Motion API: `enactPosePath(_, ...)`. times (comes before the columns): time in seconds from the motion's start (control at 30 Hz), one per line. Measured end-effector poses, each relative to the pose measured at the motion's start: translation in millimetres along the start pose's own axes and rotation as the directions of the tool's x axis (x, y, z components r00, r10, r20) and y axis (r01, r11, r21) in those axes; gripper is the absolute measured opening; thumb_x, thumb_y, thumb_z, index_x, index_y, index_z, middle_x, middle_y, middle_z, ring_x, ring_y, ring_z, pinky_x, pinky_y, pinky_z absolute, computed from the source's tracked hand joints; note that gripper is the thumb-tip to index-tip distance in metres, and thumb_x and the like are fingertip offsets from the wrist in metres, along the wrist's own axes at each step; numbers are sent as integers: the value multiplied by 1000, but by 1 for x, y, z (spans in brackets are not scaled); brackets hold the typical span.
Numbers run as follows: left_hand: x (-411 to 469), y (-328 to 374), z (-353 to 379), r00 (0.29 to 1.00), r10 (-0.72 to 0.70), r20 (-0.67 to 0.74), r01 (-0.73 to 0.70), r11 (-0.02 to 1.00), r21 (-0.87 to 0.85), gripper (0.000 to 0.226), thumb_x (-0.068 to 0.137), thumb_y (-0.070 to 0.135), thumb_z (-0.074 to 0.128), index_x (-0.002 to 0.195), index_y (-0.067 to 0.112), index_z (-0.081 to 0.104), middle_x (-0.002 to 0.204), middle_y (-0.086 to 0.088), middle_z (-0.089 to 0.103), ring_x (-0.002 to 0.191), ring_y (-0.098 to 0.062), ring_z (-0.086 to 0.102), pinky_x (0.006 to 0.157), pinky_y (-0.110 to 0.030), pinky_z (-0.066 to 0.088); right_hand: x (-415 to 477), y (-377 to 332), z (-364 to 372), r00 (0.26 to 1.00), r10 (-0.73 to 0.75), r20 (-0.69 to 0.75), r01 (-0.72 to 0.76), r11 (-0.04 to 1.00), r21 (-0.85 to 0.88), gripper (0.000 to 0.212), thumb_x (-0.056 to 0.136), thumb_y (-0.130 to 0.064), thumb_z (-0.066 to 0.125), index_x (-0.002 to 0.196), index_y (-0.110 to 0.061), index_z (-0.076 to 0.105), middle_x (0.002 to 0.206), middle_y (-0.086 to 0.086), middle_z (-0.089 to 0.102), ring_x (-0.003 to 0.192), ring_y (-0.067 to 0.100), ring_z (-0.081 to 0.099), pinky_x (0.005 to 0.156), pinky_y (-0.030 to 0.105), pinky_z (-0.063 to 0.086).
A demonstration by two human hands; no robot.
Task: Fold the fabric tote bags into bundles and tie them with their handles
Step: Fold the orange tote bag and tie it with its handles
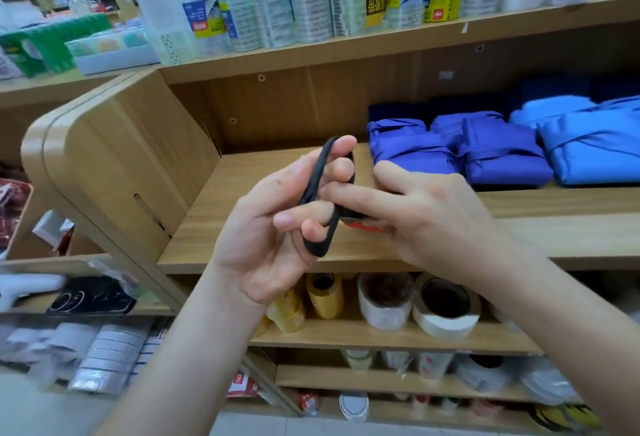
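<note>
In front of a wooden shelf (242,200), the left hand (273,231) held a black band (313,183) stretched round its curled fingers, the right hand (429,224) gripped a small black-and-red object (356,223), and tied blue bag bundles (460,155) lay on that shelf.

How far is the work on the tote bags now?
Done: several blue bundles lie folded and tied on the shelf. In hand: the left hand stretches a black handle loop over its fingers; the right hand grips a dark bundle, mostly hidden. Left: tying that loop round the bundle. No unfolded bags show.
</note>
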State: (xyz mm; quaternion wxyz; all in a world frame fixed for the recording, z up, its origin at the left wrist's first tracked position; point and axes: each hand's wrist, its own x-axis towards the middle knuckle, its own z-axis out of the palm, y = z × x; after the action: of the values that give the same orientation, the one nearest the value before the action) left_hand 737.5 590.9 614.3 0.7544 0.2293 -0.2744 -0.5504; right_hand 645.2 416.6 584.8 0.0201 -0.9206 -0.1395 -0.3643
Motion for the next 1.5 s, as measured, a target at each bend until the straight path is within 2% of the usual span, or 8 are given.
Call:
enactPosePath(0.13, 5, -4, 4, 990, 35, -137, -18, 992, 128, 33, 93, 14, 57, 123, 2, 57, 96, -4, 56, 42, -2, 52, 48, -13, 51, -1, -2, 2, 997, 51, -61, -38, 980, 195, 33, 87, -15, 44, 118, -26, 49, 85, -3, 53, 58, 22, 53, 43, 38, 47)
enactPosePath(0.3, 5, -5, 3, 788, 276, -551, -18, 904, 426, 7, 70, 16, 71, 73, 10, 73, 64, -2, 53, 39, -2, 43, 47, -16, 49, -12, 2, -8, 972, 210, -106, -138, 873, 467, 16, 81, -18, 57, 94, -25, 53, 83, -20, 51, 69, -3, 51, 59, 8, 39)
enactPosePath(0.6, 16, -31, -5, 686, 391, -614, 204, 706, 678, 15, 86, 4, 66, 79, 18, 67, 74, -6, 71, 62, -12, 63, 49, -24, 50, -17, -9, -5, 932, 359, -52, -209, 649, 731, 44, 72, 7, 64, 86, -31, 49, 81, -13, 53, 71, 11, 56, 62, 18, 44)
enactPosePath(0.8, 10, -40, -6, 752, 428, -501, 117, 660, 742, 31, 95, 8, 55, 82, 27, 75, 92, -11, 73, 83, -27, 66, 68, -39, 54, -18, -12, 10, 761, 649, -25, -294, 378, 878, 36, 71, 5, 65, 80, -26, 49, 76, -6, 57, 69, 5, 55, 64, 19, 46)
enactPosePath(1.07, 1, -51, -18, 846, 528, -71, -111, 305, 946, 47, 72, 41, 80, 112, 20, 64, 128, 1, 60, 126, -20, 54, 95, -32, 51, -3, -18, 19, 434, 895, 105, -178, -29, 984, 34, 87, 13, 57, 84, -21, 53, 80, 0, 59, 72, 9, 58, 68, 23, 49)
enactPosePath(1.33, 3, -44, -19, 841, 540, -24, -224, 388, 894, 40, 59, 35, 87, 76, 19, 55, 87, 8, 63, 83, -11, 58, 70, -21, 49, 5, -30, 22, 280, 923, 264, -100, -246, 964, 27, 89, 10, 57, 89, -17, 58, 92, 10, 58, 78, 17, 60, 77, 35, 52)
enactPosePath(1.4, 3, -45, -20, 837, 546, -34, -228, 405, 885, 38, 59, 37, 87, 75, 21, 57, 85, 8, 64, 83, -11, 58, 70, -22, 49, 5, -34, 26, 260, 937, 234, -112, -212, 971, 25, 90, 5, 59, 91, -20, 59, 90, 6, 63, 79, 16, 62, 76, 35, 52)
enactPosePath(1.5, 6, -42, -21, 817, 576, -25, -234, 371, 899, 34, 62, 26, 86, 74, 19, 55, 80, 4, 61, 79, -12, 56, 71, -23, 47, -2, -36, 26, 420, 849, 322, -206, -256, 944, 20, 89, -15, 64, 99, -31, 57, 103, 8, 69, 89, 27, 67, 72, 40, 55)
